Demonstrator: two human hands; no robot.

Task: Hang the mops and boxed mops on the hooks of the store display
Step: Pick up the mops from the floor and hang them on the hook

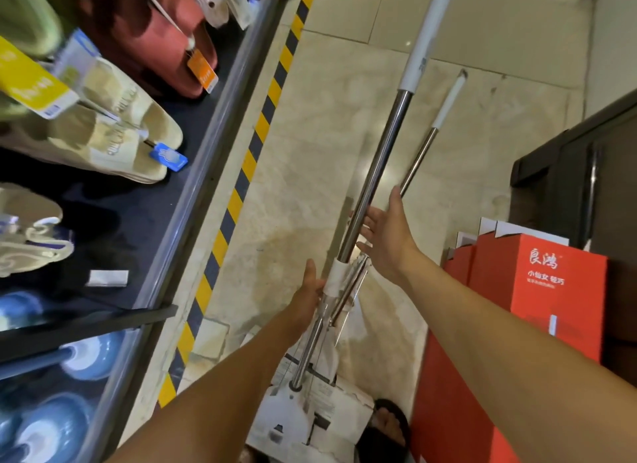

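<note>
While the left hand (305,300) grips the white collar (336,278) of the long steel-poled mop (375,173) mid-frame, the right hand (387,235) splays wide, holding nothing; the thinner steel-handled mop (418,157) could topple.

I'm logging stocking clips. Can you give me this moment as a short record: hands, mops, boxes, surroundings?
left hand: grips the nearer mop at its white collar
right hand: open, fingers spread beside that mop's steel pole; contact unclear
second mop: thinner pole, running behind the right hand
red boxes: on the floor, right
slippers: tagged, on the display, left
striped tape: on the floor along the display base
</note>
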